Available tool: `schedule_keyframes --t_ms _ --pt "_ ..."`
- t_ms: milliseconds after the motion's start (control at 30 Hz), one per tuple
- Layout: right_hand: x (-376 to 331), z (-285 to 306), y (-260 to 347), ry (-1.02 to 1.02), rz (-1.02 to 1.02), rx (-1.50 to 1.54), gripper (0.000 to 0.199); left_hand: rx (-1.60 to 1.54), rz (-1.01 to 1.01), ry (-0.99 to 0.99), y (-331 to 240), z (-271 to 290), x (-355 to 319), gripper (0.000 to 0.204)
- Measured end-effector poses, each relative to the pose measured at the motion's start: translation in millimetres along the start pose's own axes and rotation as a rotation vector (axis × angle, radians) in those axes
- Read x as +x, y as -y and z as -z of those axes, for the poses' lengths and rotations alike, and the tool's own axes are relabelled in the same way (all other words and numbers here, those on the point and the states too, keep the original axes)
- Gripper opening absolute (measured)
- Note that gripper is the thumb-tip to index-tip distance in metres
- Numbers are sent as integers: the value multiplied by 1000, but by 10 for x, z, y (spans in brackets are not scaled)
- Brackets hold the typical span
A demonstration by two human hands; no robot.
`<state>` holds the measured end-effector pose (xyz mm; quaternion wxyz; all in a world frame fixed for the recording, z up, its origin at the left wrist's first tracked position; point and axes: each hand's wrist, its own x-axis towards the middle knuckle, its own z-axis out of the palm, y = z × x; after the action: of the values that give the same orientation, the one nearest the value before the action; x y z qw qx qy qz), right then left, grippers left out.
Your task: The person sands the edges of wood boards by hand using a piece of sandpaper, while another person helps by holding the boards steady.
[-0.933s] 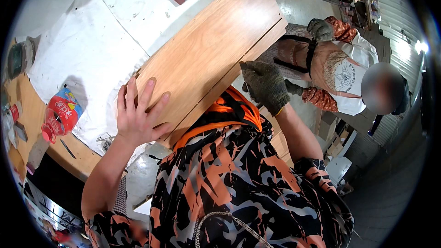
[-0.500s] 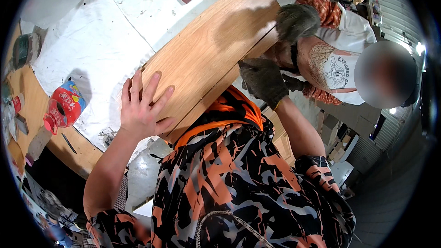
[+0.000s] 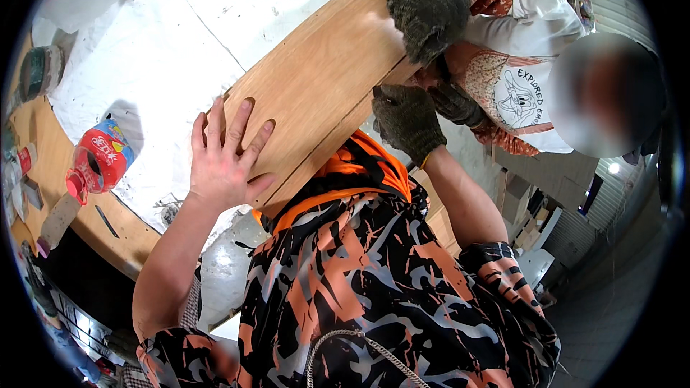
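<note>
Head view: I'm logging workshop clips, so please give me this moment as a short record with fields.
Left hand: bare, fingers spread on the wooden board
Right hand: in a dark knit glove, at the board's near edge
Board: light wood grain, dark line running along its near side
Co-worker's upper gloved hand: over the board's far end; contact unclear
White sheet: left of the board
Red bottle: left of the left hand

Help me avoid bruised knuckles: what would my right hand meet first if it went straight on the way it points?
The board, most likely: its near edge lies just ahead of your right hand. They may already touch; depth is unclear.
</note>
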<state>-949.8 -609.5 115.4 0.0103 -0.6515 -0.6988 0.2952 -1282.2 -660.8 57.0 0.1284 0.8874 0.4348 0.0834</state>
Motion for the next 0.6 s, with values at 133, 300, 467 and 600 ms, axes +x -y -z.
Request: schedule_keyframes --t_ms 133,300,467,600 --pt "11 -46 -24 21 -9 -19 13 -7 11 12 -3 -6 5 101" --pt "12 -109 -49 -59 -4 93 23 -17 -1 -5 9 -18 11 101" --pt "36 -91 118 11 -341 261 17 -29 6 -9 17 -41 -7 100" --pt "15 -280 -188 -19 -50 35 14 -29 11 8 17 -44 -4 99"
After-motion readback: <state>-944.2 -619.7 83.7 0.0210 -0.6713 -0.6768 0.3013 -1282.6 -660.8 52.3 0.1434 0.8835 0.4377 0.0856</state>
